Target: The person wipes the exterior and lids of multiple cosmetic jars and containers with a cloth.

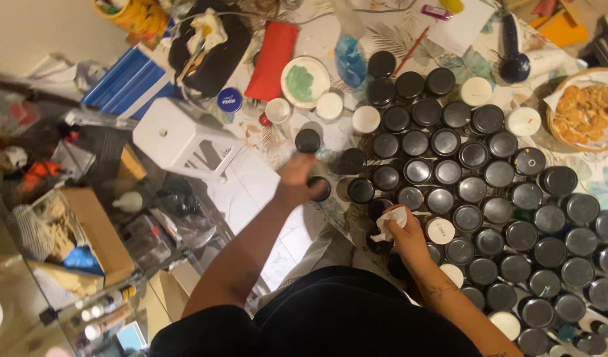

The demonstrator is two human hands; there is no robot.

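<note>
The left hand point(296, 180) is closed on a black-lidded jar point(319, 189) at the left edge of the jar field point(489, 211); motion blur hides the finger positions. The right hand point(404, 233) is closed on a crumpled white tissue point(390, 223) and rests on the near-left part of the same field.

Surroundings:
- The jars stand lid to lid in tight rows from centre to right edge. A few have white lids point(440, 231); most are black.
- Two single jars point(308, 140) stand apart, just far of the left hand.
- A white stool point(178, 135) stands left of the left hand, below the table edge.
- A red pouch point(273, 59), a plate with green paint point(305, 80) and a blue bottle point(351, 58) lie on the far side.
- A basket of fried food point(585, 109) sits at far right.
- A cardboard box point(92, 238) and clutter fill the floor at left.

Open room: a bare strip of table lies between the stool and the jars, around the left hand. No gap shows between the packed jars.

Limits of view: the right and near jar rows are cut off by the frame. The person's dark clothing covers the near table edge. The floor items at left are blurred.
</note>
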